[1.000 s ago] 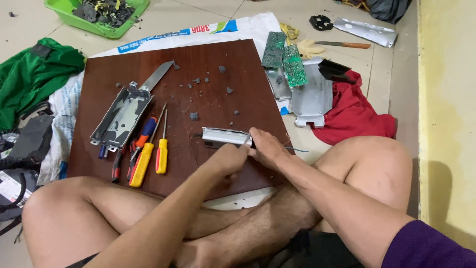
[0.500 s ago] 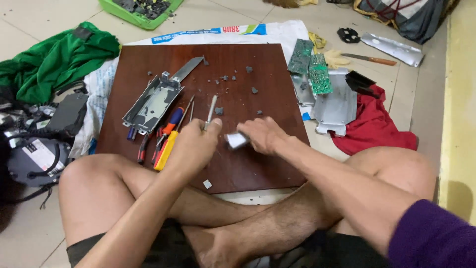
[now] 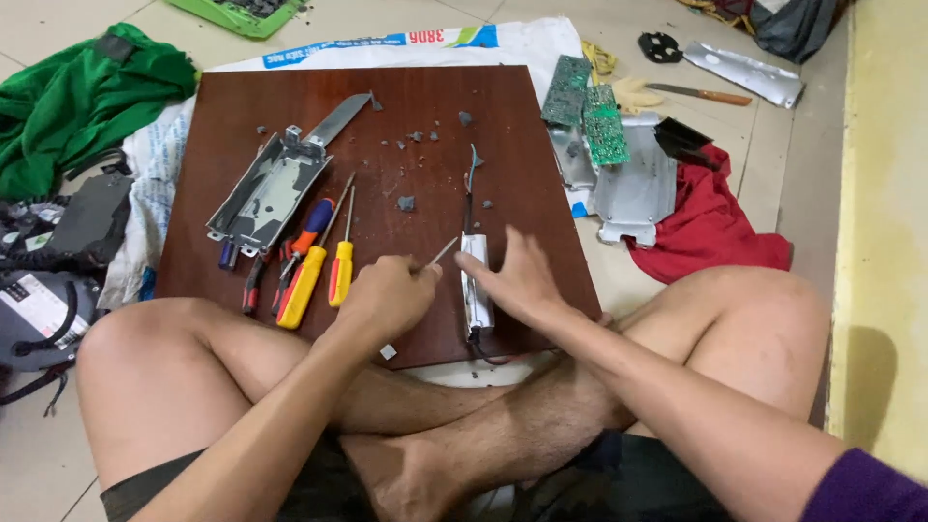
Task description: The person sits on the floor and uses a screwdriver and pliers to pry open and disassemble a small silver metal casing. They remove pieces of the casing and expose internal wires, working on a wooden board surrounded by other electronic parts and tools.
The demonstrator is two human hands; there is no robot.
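Observation:
I sit cross-legged behind a dark brown wooden board point(image 3: 522, 126). My left hand point(image 3: 387, 295) is closed around a thin metal tool point(image 3: 444, 251) whose tip points at a small white oblong module point(image 3: 475, 282) lying on the board's near edge. My right hand point(image 3: 517, 280) presses on the module's right side, fingers spread over it. Black wires point(image 3: 470, 179) run from the module's far end up the board. Several yellow and red-blue handled screwdrivers point(image 3: 311, 269) lie just left of my left hand.
A grey metal tray point(image 3: 273, 186) and a knife blade point(image 3: 338, 118) lie at the board's left. Green circuit boards point(image 3: 590, 116) and a metal casing point(image 3: 638, 184) sit right of it, beside a red cloth point(image 3: 710, 227). A green cloth point(image 3: 82, 92) and black devices point(image 3: 58, 251) lie left.
The module has been turned from lying crosswise to lengthwise on the board. My left hand now holds a thin tool to it, and my right hand has shifted to its side.

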